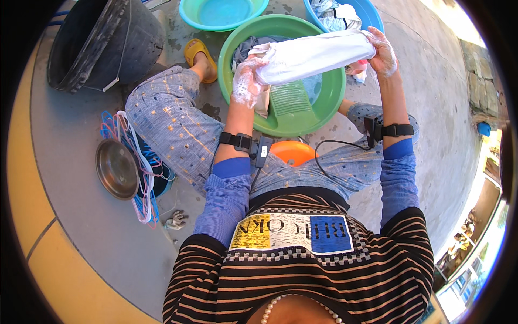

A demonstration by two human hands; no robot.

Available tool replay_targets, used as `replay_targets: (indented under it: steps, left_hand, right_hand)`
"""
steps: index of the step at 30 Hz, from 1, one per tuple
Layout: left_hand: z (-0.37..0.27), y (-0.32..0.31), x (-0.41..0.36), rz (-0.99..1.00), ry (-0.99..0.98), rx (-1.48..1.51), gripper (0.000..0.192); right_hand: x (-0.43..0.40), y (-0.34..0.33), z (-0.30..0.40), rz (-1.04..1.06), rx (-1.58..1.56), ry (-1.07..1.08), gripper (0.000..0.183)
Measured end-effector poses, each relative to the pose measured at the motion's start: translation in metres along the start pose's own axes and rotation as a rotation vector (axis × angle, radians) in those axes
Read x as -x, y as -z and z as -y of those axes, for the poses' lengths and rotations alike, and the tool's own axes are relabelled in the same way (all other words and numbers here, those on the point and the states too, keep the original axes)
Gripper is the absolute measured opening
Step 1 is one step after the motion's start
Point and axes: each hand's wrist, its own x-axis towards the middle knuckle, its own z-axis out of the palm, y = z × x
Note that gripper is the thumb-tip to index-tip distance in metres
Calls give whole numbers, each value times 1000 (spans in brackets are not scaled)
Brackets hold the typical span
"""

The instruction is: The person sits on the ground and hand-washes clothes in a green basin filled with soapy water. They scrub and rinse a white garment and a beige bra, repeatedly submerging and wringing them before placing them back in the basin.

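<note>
A white wet cloth (pixel 319 52) is stretched out above a green plastic basin (pixel 238 107). My left hand (pixel 247 83), covered in soap suds, grips its left end. At the other end my right hand (pixel 382 52), with suds along the palm edge, holds the cloth a little higher. The basin has a ribbed built-in washboard (pixel 291 99) at its near side. Soapy water (pixel 313 87) shows beside the ribs. Grey fabric (pixel 245 50) lies at the far left of the basin, and a beige cloth piece (pixel 263 103) hangs below my left hand. The white cloth hides part of the basin.
Behind stand a turquoise basin (pixel 222 12) and a blue basin (pixel 370 16) holding laundry (pixel 338 18). A large black bucket (pixel 141 40) leans at the left. Plastic hangers (pixel 147 178) and a metal lid (pixel 117 169) lie nearer. An orange seat or bowl (pixel 293 153) shows between my legs.
</note>
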Motion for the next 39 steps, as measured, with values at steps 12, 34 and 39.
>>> replay_targets:
  steps: [12,34,39]
  left_hand:
    - [11,26,-8,-567,-327,-410,28]
    - [17,-9,5,-22,-263,291,59]
    - [34,-21,6,-6,-111,149,38]
  right_hand:
    - [-6,35,-14,-163,-191,215,21]
    - [50,4,-61,-3,188,-76,28]
    - [43,-56,-88,530,585,164,51]
